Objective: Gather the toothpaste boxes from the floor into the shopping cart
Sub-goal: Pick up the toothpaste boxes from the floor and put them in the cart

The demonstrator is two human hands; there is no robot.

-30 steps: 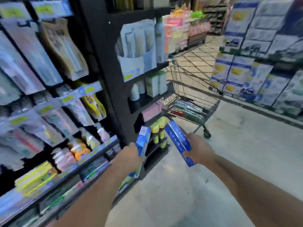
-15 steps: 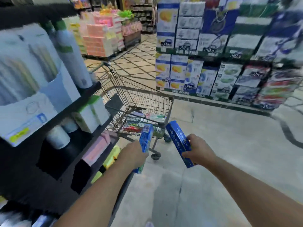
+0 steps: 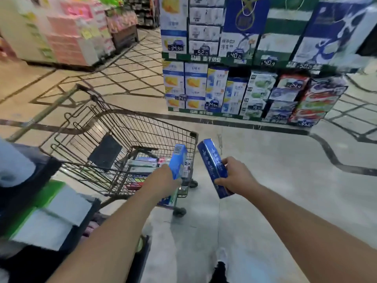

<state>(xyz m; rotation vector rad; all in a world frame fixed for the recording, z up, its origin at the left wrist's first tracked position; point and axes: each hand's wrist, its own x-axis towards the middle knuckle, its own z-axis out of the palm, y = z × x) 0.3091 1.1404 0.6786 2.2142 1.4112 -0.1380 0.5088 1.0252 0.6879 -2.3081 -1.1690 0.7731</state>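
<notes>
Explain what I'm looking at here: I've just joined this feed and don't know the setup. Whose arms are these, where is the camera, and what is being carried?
There is no machine here. The single view comes from a wide-angle camera worn on a person's head, looking forward and down, so the two bare arms reaching in from the bottom are that person's own.

The left hand grips a light blue toothpaste box, held upright at the near end of the wire shopping cart. The right hand grips a dark blue toothpaste box, tilted and outside the cart, over the floor.

Several other boxes already lie flat in the bottom of the cart. A dark shelf unit stands on the left, and stacked cartons with price tags fill the display beyond the cart. The edges of the picture are blurred.
</notes>
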